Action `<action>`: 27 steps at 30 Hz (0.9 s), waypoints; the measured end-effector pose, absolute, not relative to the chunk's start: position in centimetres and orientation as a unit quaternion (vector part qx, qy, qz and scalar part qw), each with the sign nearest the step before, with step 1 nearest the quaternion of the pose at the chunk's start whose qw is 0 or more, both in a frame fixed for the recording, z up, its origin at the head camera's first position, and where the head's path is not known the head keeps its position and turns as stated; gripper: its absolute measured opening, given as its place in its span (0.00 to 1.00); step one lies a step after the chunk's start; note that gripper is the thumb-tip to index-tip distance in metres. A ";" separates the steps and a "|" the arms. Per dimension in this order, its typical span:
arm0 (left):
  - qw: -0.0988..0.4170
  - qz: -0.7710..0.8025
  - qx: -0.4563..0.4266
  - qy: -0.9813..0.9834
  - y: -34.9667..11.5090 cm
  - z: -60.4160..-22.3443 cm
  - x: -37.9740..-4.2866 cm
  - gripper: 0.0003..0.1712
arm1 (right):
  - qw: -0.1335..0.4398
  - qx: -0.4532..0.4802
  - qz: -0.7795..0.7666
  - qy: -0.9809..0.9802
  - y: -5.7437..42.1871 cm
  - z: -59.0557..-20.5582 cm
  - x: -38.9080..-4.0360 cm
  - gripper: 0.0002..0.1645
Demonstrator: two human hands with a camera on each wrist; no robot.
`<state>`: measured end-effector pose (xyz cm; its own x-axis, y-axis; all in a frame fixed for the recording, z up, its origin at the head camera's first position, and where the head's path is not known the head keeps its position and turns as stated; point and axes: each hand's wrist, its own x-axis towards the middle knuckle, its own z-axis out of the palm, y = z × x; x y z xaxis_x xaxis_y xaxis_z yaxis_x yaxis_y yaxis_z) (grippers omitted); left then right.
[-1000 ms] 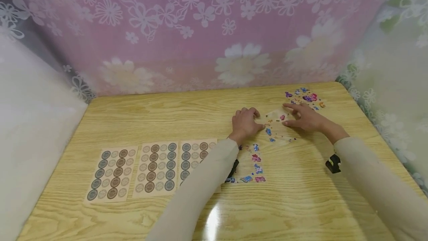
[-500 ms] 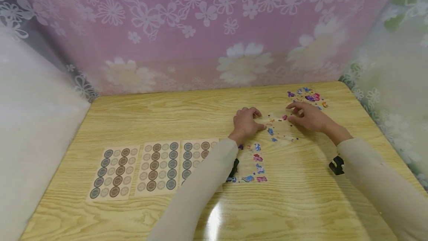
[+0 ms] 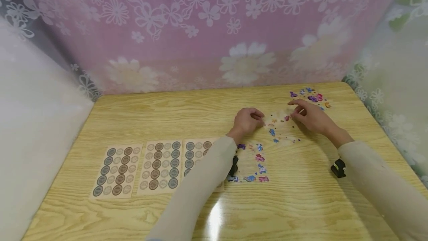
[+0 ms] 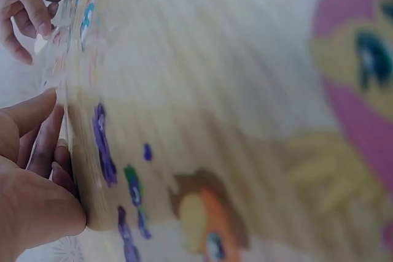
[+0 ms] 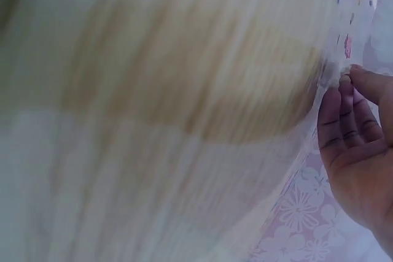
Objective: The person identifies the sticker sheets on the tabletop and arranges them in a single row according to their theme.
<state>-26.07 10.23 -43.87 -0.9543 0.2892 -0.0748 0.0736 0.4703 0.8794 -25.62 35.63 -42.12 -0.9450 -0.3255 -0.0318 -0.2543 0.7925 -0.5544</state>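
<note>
A see-through sticker sheet (image 3: 284,130) with small blue, pink and orange stickers lies toward the right back of the table. At its left edge my left hand (image 3: 246,121) brings thumb and fingertips together on the film. My right hand (image 3: 311,116) pinches the upper right edge, close beside a pink sticker (image 3: 287,118). In the right wrist view, the right thumb and fingers (image 5: 359,81) meet at a pale bit of film. A second clear sheet with cartoon pony stickers (image 4: 212,219) fills the left wrist view, below the left forearm.
Three paper sheets of round labels (image 3: 115,170) lie in a row at the left, the third partly under the left sleeve (image 3: 197,181). Another group of bright stickers (image 3: 314,97) lies at the back right. A pink flowered cloth (image 3: 187,62) hangs behind the wooden table (image 3: 301,203).
My right hand has drawn slightly away from the sheet, its thumb and fingertips now closer together. My left thumb and fingers have closed toward each other. The head view has shifted slightly.
</note>
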 end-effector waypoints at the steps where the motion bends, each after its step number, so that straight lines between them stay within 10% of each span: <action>1: 0.111 0.508 0.104 0.848 10.3 -43.8 -26.0 0.06 | 0.060 -0.154 -0.283 0.945 35.7 -42.1 -25.5 0.25; 27: 0.152 0.433 0.182 0.869 10.1 -40.4 -21.6 0.11 | 0.090 -0.189 -0.253 0.945 36.1 -38.9 -19.2 0.22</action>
